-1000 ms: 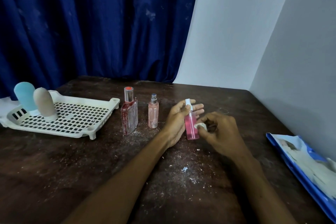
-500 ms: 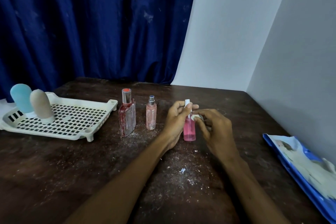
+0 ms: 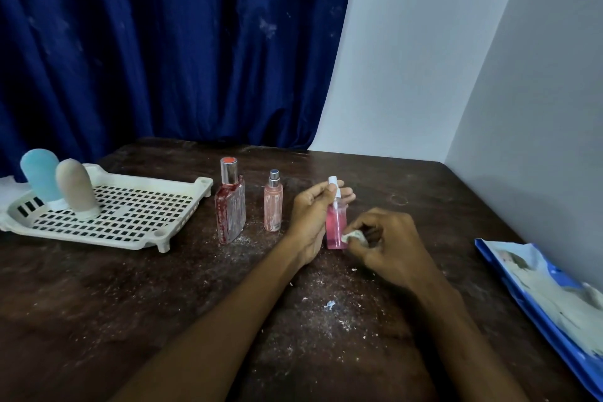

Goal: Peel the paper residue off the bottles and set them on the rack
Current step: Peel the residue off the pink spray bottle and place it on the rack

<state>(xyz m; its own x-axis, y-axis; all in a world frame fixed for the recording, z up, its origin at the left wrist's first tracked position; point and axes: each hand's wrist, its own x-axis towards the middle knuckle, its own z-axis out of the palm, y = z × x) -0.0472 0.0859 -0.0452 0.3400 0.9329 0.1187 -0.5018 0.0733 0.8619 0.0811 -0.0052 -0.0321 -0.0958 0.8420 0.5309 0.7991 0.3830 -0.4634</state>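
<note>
Your left hand (image 3: pixel 310 215) grips the pink spray bottle (image 3: pixel 336 228) upright between your hands, your right hand (image 3: pixel 388 245) has its fingers (image 3: pixel 367 222) pinching a paper scrap (image 3: pixel 354 236) at its side, while a red bottle (image 3: pixel 230 215) and a pale bottle (image 3: pixel 273 209), its label too small to read, stand on the tabletop (image 3: pixel 98 303), and a blue bottle (image 3: pixel 39 173) and a beige bottle (image 3: pixel 76 188) are on the rack (image 3: pixel 182 232), five bottles in all.

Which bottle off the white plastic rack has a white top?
The bright pink spray bottle in the left hand; the square red bottle has a silver cap, the slim pale pink bottle a silver nozzle.
</note>
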